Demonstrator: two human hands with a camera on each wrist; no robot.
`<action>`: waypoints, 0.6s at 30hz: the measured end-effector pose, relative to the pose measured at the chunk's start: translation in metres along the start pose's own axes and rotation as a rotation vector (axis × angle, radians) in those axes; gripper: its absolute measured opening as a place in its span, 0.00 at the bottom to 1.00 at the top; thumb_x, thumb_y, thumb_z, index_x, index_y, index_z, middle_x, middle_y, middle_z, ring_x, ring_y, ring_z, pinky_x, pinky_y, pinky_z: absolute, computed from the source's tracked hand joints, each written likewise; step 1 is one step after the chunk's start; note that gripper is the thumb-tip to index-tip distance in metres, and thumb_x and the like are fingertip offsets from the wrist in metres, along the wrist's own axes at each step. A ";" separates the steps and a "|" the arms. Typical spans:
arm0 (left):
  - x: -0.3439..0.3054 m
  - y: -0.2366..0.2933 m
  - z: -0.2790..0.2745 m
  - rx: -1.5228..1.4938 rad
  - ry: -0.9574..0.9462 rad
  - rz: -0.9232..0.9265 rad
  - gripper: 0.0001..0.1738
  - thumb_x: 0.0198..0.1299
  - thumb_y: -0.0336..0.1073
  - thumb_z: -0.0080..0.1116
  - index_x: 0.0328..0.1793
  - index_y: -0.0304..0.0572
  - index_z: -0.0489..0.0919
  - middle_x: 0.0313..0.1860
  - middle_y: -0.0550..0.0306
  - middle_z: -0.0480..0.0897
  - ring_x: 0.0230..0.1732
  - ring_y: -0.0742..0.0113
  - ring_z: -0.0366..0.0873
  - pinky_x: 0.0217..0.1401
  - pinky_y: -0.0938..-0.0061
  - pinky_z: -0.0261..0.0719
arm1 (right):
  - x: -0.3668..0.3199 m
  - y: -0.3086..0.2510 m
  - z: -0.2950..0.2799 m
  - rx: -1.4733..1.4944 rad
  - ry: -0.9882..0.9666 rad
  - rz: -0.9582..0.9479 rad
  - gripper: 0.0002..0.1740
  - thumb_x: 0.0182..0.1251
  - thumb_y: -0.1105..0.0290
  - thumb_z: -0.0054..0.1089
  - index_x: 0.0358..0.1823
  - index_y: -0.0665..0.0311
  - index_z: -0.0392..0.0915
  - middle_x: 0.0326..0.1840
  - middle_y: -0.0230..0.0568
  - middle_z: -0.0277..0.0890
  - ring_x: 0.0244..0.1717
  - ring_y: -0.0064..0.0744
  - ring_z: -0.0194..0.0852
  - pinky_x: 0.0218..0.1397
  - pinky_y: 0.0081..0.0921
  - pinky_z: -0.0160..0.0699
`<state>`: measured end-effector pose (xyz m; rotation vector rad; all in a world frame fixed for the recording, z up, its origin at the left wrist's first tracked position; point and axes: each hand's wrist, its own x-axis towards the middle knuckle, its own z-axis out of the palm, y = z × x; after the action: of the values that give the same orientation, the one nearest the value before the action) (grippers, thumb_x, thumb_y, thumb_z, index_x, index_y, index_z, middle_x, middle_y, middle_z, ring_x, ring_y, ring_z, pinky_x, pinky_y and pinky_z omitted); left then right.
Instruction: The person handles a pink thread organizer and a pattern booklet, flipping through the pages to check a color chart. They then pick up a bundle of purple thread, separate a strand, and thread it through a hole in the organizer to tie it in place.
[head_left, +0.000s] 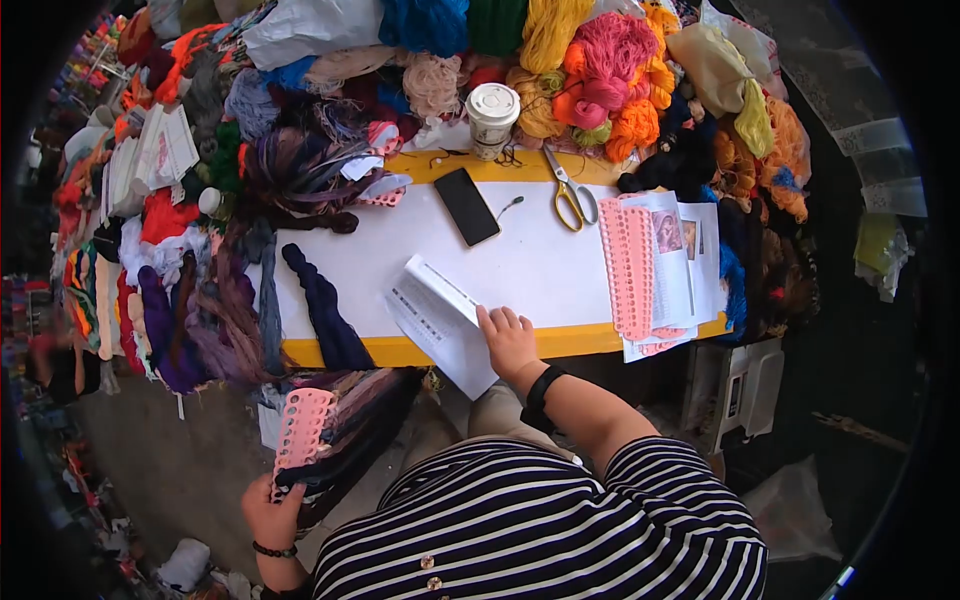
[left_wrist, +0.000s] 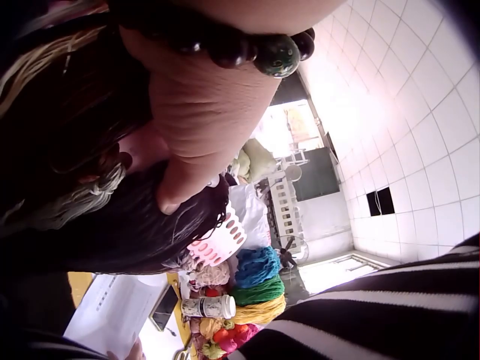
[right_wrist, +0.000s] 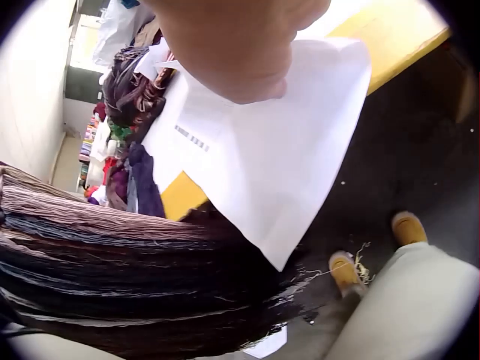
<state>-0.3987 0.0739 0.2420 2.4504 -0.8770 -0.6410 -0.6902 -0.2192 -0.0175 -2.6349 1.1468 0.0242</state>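
Note:
Low on the left, my left hand [head_left: 270, 515] grips the bottom end of a pink thread card [head_left: 301, 425] with a row of holes along its edges. Long dark, brown and grey threads [head_left: 375, 425] hang from the card and stretch to the right, toward my lap. In the left wrist view the thumb [left_wrist: 176, 191] presses on the dark strands. At the table's front edge my right hand [head_left: 510, 342] pinches a folded printed paper sheet [head_left: 435, 325], whose lower corner hangs past the edge. The right wrist view shows this sheet above the stretched threads.
On the white table with yellow edges [head_left: 560, 343] are a phone [head_left: 467, 207], scissors [head_left: 568, 195] and a lidded cup [head_left: 491, 120]. Pink cards [head_left: 628, 270] and printed sheets lie at the right. Coloured yarn skeins [head_left: 612, 60] are heaped behind; a navy skein [head_left: 325, 305] lies left.

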 end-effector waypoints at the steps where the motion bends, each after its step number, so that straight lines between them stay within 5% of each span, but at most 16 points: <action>1: 0.002 0.003 0.000 -0.006 0.003 0.014 0.13 0.46 0.34 0.72 0.34 0.32 0.82 0.24 0.56 0.79 0.26 0.67 0.75 0.33 0.71 0.71 | 0.003 -0.006 -0.001 0.040 0.006 0.009 0.35 0.64 0.72 0.51 0.74 0.57 0.59 0.60 0.46 0.73 0.62 0.46 0.72 0.60 0.49 0.73; 4: 0.008 0.006 -0.003 0.007 -0.012 0.016 0.14 0.45 0.34 0.73 0.35 0.33 0.83 0.25 0.52 0.80 0.27 0.63 0.77 0.34 0.70 0.73 | 0.020 -0.014 0.009 0.291 -0.292 0.382 0.35 0.64 0.73 0.50 0.75 0.56 0.58 0.49 0.46 0.78 0.51 0.48 0.79 0.52 0.46 0.78; 5: 0.010 0.004 -0.006 0.016 -0.021 0.010 0.14 0.45 0.35 0.73 0.35 0.33 0.83 0.25 0.52 0.80 0.27 0.63 0.78 0.34 0.70 0.74 | 0.023 -0.011 0.010 0.230 -0.153 0.407 0.34 0.63 0.74 0.50 0.73 0.54 0.61 0.44 0.47 0.80 0.45 0.49 0.81 0.46 0.44 0.81; 8: 0.015 -0.005 -0.011 0.052 -0.014 0.049 0.15 0.44 0.35 0.73 0.34 0.33 0.83 0.25 0.52 0.80 0.27 0.61 0.78 0.33 0.70 0.74 | 0.040 0.012 -0.023 0.163 -0.061 0.452 0.22 0.61 0.75 0.51 0.57 0.52 0.76 0.44 0.46 0.81 0.47 0.51 0.80 0.47 0.45 0.80; 13: 0.025 -0.019 -0.014 -0.026 -0.003 0.072 0.14 0.45 0.36 0.73 0.34 0.33 0.83 0.24 0.52 0.78 0.25 0.61 0.77 0.32 0.70 0.73 | 0.049 0.024 -0.063 -0.048 0.221 0.231 0.28 0.61 0.76 0.50 0.66 0.57 0.71 0.62 0.48 0.74 0.63 0.51 0.72 0.62 0.46 0.72; 18: 0.036 -0.026 -0.016 -0.071 -0.041 0.050 0.13 0.46 0.35 0.72 0.33 0.34 0.82 0.23 0.54 0.77 0.25 0.64 0.74 0.31 0.71 0.71 | 0.038 -0.003 -0.014 -0.117 -0.070 0.217 0.36 0.66 0.71 0.49 0.78 0.54 0.55 0.80 0.51 0.52 0.76 0.51 0.55 0.71 0.56 0.57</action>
<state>-0.3529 0.0714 0.2303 2.3529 -0.9124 -0.6950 -0.6633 -0.2481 -0.0079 -2.5709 1.4414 0.2303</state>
